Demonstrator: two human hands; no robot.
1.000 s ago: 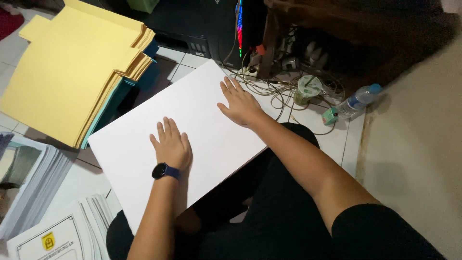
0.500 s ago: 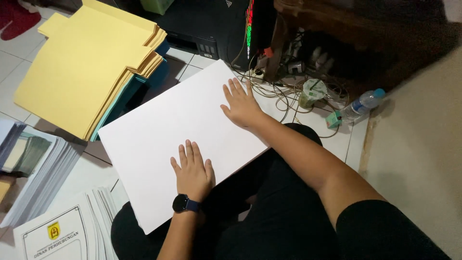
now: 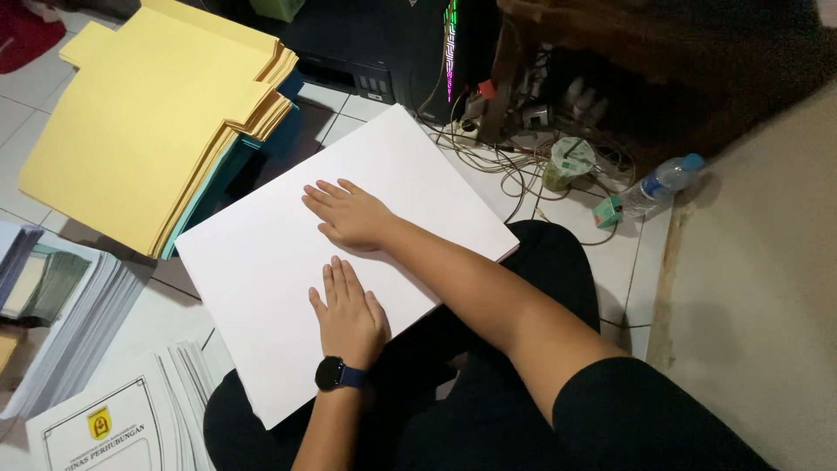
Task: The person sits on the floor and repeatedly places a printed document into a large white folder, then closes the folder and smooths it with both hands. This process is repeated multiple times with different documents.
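since the earlier frame the right hand (image 3: 353,215) has slid inward beside the left hand (image 3: 350,316), both grips flat and spread on the white sheet (image 3: 261,262) across the lap: light, thin, flexible, crease-prone, best lifted by opposite edges.

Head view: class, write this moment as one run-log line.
left hand: flat on white sheet | right hand: flat on same sheet | yellow folder stack: beside sheet

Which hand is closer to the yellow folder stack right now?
Right. The right hand lies flat on the white sheet, higher up toward the yellow folder stack. The left hand lies flat lower, nearer the lap.
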